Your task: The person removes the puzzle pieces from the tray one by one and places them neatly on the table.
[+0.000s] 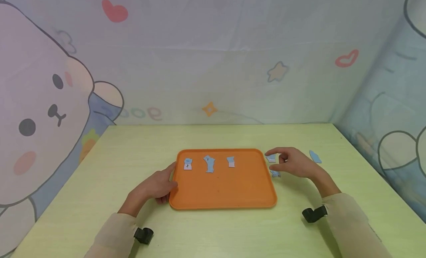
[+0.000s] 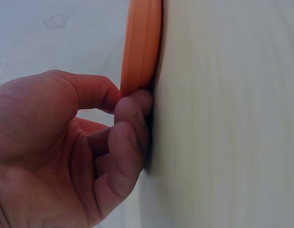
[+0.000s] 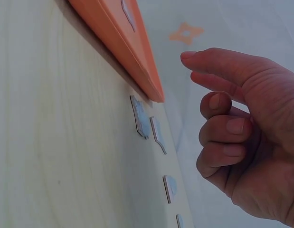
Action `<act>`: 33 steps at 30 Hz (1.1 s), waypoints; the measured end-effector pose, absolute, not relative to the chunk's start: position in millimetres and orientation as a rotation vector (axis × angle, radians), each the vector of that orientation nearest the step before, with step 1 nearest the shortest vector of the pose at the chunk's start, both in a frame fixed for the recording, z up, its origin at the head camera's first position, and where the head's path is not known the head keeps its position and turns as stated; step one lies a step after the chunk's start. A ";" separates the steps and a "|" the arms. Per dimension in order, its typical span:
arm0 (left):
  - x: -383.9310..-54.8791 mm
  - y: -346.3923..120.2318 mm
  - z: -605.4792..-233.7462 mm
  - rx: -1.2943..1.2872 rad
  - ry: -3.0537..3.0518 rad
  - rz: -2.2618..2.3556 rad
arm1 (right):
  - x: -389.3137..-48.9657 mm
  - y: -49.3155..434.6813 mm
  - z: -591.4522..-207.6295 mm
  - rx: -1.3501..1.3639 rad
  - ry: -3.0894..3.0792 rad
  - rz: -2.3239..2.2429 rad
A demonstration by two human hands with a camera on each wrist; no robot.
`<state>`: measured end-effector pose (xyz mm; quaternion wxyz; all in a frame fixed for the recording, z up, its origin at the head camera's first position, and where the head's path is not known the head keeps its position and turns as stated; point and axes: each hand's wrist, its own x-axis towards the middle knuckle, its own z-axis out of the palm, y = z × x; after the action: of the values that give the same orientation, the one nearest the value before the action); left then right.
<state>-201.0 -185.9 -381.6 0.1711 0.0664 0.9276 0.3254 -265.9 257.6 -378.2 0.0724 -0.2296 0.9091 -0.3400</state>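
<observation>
An orange tray [image 1: 219,193] lies flat on the table. My left hand [image 1: 156,186] grips its left edge, thumb at the rim and curled fingers low against its side in the left wrist view. Three flat blue-and-white pieces lie in a row on the tray: a left one [image 1: 188,164], a middle one [image 1: 209,164] and a right one [image 1: 231,162]. My right hand [image 1: 294,162] hovers past the tray's right edge, holding nothing, thumb and index finger apart. Near it lie similar pieces, one farther back [image 1: 271,158] and one nearer [image 1: 275,173]; several show in the right wrist view.
Another blue piece [image 1: 314,156] lies on the table right of my right hand. The light wooden table [image 1: 213,232] meets a patterned cloth backdrop [image 1: 213,65] behind. A black wrist camera [image 1: 314,214] sits on the right sleeve, another [image 1: 144,236] on the left.
</observation>
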 end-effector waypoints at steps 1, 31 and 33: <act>-200.9 -186.0 -381.4 0.187 2.634 0.926 | -266.1 255.8 -378.1 -0.701 2.731 -1.025; -199.2 -187.4 -381.8 0.191 2.638 0.935 | -272.4 196.3 -377.7 -0.698 2.699 -1.077; -199.1 -187.3 -381.7 0.188 2.634 0.942 | -272.8 193.1 -376.8 -0.700 2.705 -1.072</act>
<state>-199.1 -187.3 -381.7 0.1680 0.0660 0.9262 0.3312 -272.8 193.1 -376.8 0.0744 -0.2334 0.9013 -0.3572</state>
